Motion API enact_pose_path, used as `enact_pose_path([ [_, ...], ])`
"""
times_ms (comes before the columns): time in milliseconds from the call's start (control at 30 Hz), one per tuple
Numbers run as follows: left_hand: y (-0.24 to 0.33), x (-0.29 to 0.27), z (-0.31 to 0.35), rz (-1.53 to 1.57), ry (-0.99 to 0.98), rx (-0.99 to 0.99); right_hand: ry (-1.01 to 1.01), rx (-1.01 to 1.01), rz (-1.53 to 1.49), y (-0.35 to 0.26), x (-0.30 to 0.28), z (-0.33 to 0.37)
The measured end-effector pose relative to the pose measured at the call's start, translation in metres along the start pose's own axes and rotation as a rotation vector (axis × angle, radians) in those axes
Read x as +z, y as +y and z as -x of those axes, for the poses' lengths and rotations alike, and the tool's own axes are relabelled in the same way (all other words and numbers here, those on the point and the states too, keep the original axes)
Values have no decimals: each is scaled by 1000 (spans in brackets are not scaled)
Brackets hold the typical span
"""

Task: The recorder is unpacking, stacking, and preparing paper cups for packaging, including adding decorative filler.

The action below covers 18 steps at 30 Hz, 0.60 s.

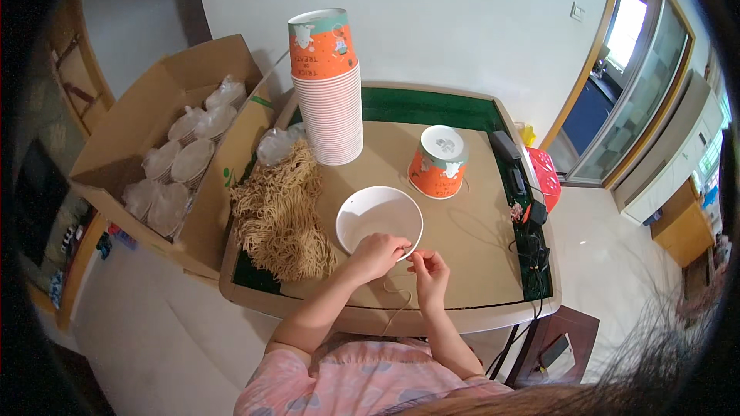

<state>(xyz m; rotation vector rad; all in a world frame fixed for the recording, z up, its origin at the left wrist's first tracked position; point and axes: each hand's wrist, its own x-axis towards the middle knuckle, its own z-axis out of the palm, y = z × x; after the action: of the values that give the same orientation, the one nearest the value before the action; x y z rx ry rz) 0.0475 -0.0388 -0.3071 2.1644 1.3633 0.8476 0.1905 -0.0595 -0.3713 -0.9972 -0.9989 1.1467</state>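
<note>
Dark lettering on cup stack (327,92), on overturned cup (438,173); grey base mark (443,144), green symbol (229,177) on box (210,204)

White paper bucket (379,219): it is round and open at the top; the inner wall and the floor are seen as plain white.
Bucket pose: the mouth is turned up, and the bucket is placed just below the centre of the frame.
Bucket rim: its lower right part is gripped and partly covered from view; a small dark spot is seen just inside the upper left part.
Thin tan cord (409,294): it is left slack below the bucket, in the lower middle of the frame.
Cord shape: a bend is formed toward the right, then the line is carried down and slightly leftward.
</note>
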Motion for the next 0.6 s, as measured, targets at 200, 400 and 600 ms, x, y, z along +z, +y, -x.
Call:
enact_pose_path([
  [200, 7, -4, -4, -60, -31, -72, -19, 9, 92, -3, -1, -1],
  [400, 1, -7, 2, 20, 152, -126, -120, 50, -88, -42, 0, 11],
  [600, 1, -4, 6, 158, 157, -162, -187, -204, 419, -65, 17, 0],
])
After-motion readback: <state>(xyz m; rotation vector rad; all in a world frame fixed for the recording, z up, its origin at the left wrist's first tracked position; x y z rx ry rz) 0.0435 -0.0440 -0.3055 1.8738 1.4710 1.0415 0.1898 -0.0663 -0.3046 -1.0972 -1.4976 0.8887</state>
